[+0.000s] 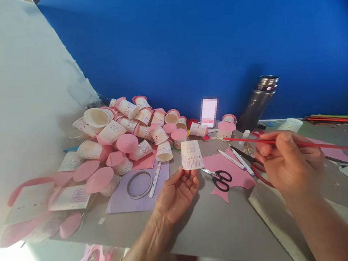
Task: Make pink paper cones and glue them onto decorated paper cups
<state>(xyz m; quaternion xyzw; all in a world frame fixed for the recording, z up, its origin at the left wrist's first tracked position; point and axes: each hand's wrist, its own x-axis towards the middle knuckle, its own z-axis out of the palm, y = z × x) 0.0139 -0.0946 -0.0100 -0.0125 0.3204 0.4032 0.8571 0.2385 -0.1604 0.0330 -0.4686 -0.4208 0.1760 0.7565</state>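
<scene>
The person's left hand (176,192) holds a small decorated paper cup (191,155) upside down, its rim pinched between the fingers (190,179) just above the counter (224,228). The right hand (287,160) has its fingers closed on a thin red stick (315,144), which runs level past both sides of the hand, its near tip ending just right of the cup. Below and between the two hands lie black-handled scissors (220,179) on a pink paper cutout (236,174). Left of the cup-holding fingers sit a metal ring (139,184) and a white marker (155,180) on lilac paper, with a heap of pink-lidded paper cups (127,128) beyond. A steel flask (257,103) stands beyond the right hand.
</scene>
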